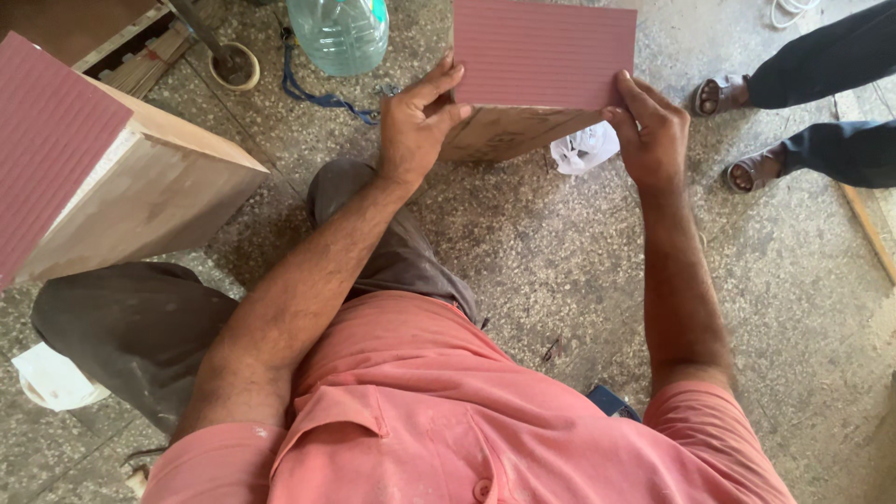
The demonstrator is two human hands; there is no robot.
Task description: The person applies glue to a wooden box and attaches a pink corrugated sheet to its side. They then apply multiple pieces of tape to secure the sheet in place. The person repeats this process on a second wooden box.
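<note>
A wooden box (509, 133) with a ribbed dark-pink top face (541, 51) stands on the speckled floor in front of me. My left hand (417, 123) grips its near left corner, thumb and fingers on the pink sheet's edge. On the near right corner rests my right hand (651, 135), fingers pressed to the same edge. Both hands hold the box. Its far side runs out of view at the top.
A second, larger wooden box with a pink ribbed face (103, 177) stands at left. A clear plastic water bottle (339, 33) and a small round cup (235, 65) sit at the top. Another person's sandalled feet (742, 131) are at right. A white bag (584, 147) lies under the box.
</note>
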